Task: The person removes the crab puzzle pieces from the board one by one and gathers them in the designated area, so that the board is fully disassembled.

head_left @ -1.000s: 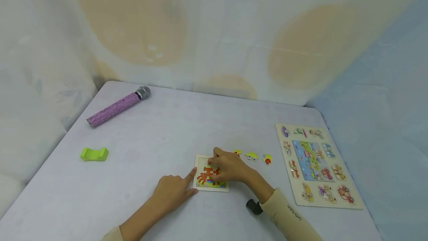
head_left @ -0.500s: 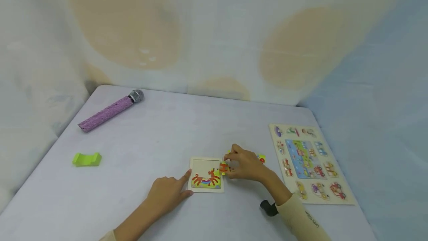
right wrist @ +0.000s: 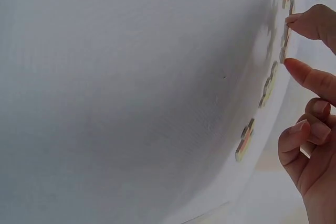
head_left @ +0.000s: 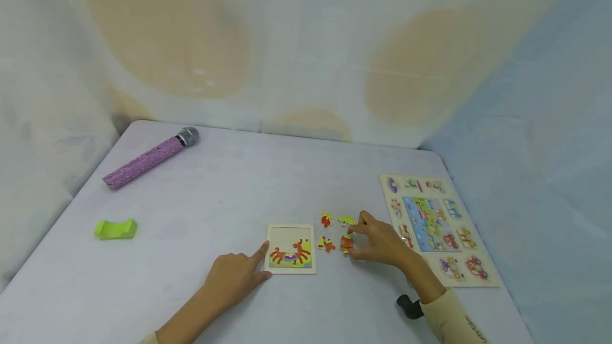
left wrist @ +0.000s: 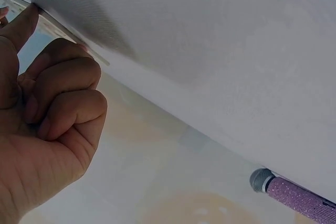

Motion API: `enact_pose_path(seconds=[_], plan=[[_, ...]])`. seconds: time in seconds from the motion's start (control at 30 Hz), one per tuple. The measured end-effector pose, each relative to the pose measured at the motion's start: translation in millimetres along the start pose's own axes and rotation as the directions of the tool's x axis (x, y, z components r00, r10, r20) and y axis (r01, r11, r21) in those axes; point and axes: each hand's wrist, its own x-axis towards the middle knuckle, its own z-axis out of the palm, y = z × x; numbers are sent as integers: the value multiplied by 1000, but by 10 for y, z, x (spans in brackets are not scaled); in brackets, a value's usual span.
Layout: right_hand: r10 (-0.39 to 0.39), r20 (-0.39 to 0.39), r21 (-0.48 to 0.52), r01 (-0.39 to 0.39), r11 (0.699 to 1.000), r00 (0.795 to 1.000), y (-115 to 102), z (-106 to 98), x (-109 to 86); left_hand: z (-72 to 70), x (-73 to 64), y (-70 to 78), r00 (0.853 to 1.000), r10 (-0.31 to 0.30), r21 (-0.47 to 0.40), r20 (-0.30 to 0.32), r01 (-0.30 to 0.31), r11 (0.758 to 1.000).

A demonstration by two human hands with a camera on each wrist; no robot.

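Compared with half a second ago, the right hand (head_left: 382,242) is sitting farther right, apart from the puzzle tray (head_left: 286,234), whose right edge it was then meeting. Its grip is pinching an orange-and-yellow piece (head_left: 346,244) between thumb and forefinger, with the fingertips pressing on opposite edges. Another orange piece (head_left: 327,243) is lying between this one and the tray, while a red-and-yellow piece (head_left: 326,220) and a yellow-green piece (head_left: 346,221) are lying just above them in the head view.

On the table (head_left: 248,179), the tray is resting flat, its square pale-wood frame surrounding a partly filled picture. Along the lower part, an orange spotted animal is stretching across green and yellow ground, with a rainbow-striped band curving at its middle; the right side is rising higher, and the upper left is showing bare wood.

Meanwhile, the left hand (head_left: 231,278) is steadying the tray's left side without clenching it: forefinger and thumb are extending against the frame, and the other fingers are folding into the palm. A larger puzzle board (head_left: 470,275) is lying to the right
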Motion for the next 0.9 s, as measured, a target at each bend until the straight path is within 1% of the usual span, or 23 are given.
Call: enact_pose_path(seconds=[0.23,0.37,0.43,0.5,0.57,0.63,0.7,0.77,0.9], plan=[[3,18,-46,-2,999,1000,7,21,-12,-9,-4,2,1000,8,-3,-14,-8,1000],[18,27,-44,-16,999,999,9,20,-12,-13,2,4,1000,6,5,-6,-6,1000],[20,23,-23,-19,1000,1000,-12,24,2,-12,4,0,1000,6,6,0,-6,1000],[5,13,0,-5,1000,1000,-59,35,36,-10,7,-3,1000,7,6,5,-7,1000],[-23,0,24,23,999,1000,-141,51,92,-3,8,-5,1000,13,13,1,-13,1000],[-53,3,55,52,997,999,-235,79,162,6,13,7,1000,23,17,-2,-23,1000],[-78,22,80,76,994,997,-334,104,241,16,14,39,999,45,20,-12,-45,999],[-101,51,102,95,990,994,-430,138,328,18,13,88,996,83,15,-23,-82,996],[-129,120,131,113,985,984,-599,185,484,24,13,213,984,175,3,-32,-175,985]])
